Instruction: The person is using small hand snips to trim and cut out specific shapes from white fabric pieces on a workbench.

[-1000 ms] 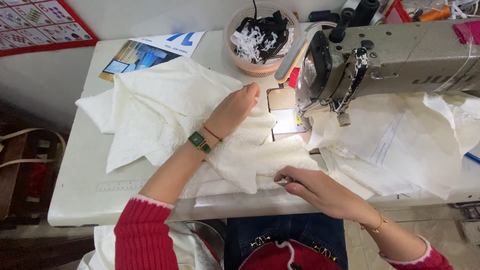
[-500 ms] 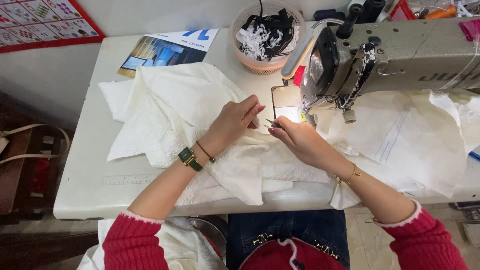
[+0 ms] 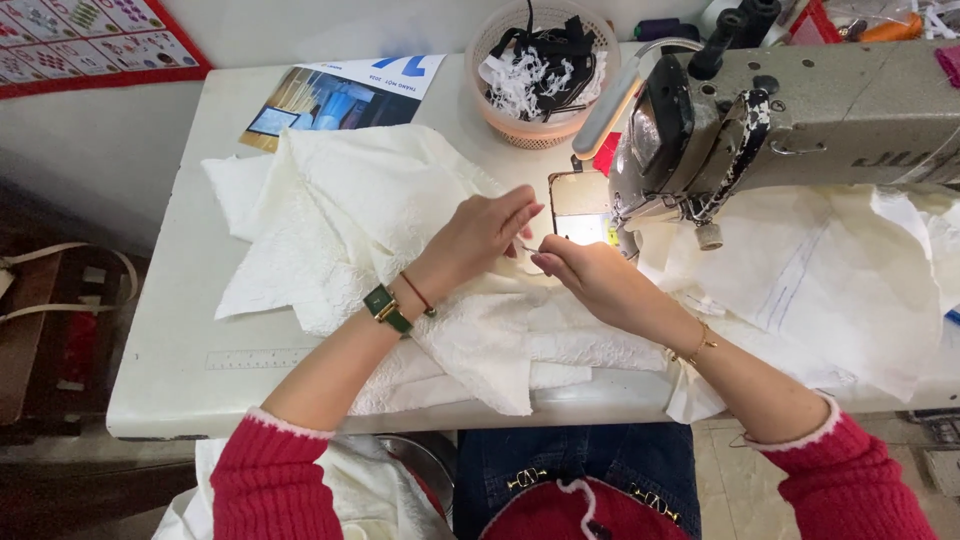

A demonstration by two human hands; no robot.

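Left hand [image 3: 483, 232] and right hand [image 3: 590, 283] meet fingertip to fingertip over the cream fabric [image 3: 400, 250], both pinched shut on a thin pin-like item [image 3: 527, 249] too small to identify, just in front of the sewing machine [image 3: 790, 120]. The fabric is soft, textured, embossed-looking cloth, crumpled in folded layers across the smooth white table [image 3: 165, 370], its edge hanging over the front. Round pinkish plastic basket [image 3: 545, 130] of black and white trims sits behind, with a glossy printed booklet [image 3: 335, 95] lying flat beside it.
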